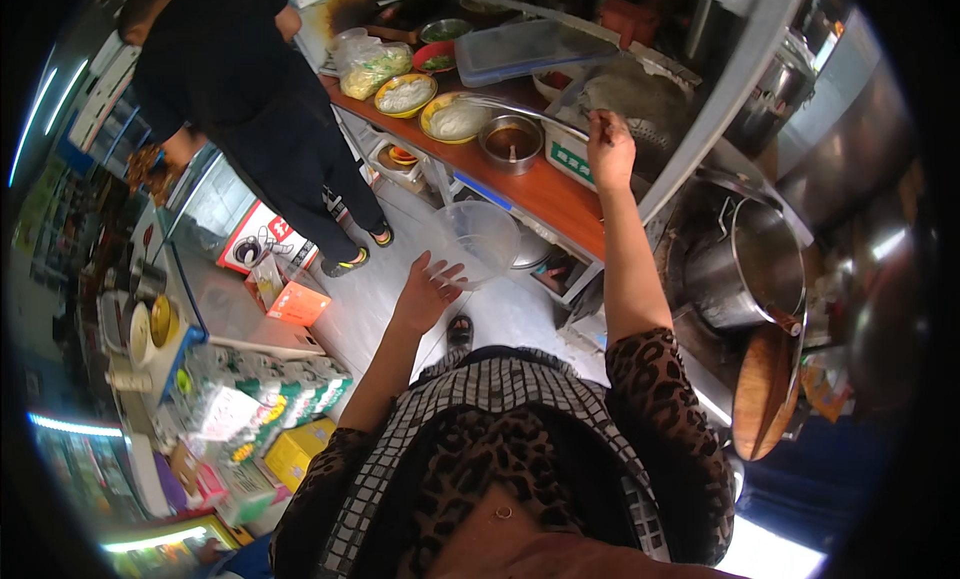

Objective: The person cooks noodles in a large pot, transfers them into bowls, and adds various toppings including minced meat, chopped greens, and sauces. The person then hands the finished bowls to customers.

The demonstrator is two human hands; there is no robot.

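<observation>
My left hand [429, 290] holds a clear plastic bowl [480, 238] at its near edge, fingers partly spread, above the tiled floor. Over the worktop, the fingers of my right hand [613, 150] are closed on what looks like a long metal handle [517, 108], beside a perforated metal part [651, 133]. Beneath is a white plastic tub [570, 155] with greyish contents that I cannot identify. Left of the tub stand a steel bowl of dark sauce [511, 144] with a utensil in it and two yellow-rimmed bowls of white food [454, 120] [406, 96].
A bag of chopped vegetables [371, 69], a red bowl [435, 57] and a blue-edged plastic lid [532, 50] are on the worktop. A steel pot [742, 264] and a wooden lid [765, 399] are at right. A co-worker [232, 91] stands upper left, near an orange box [296, 301].
</observation>
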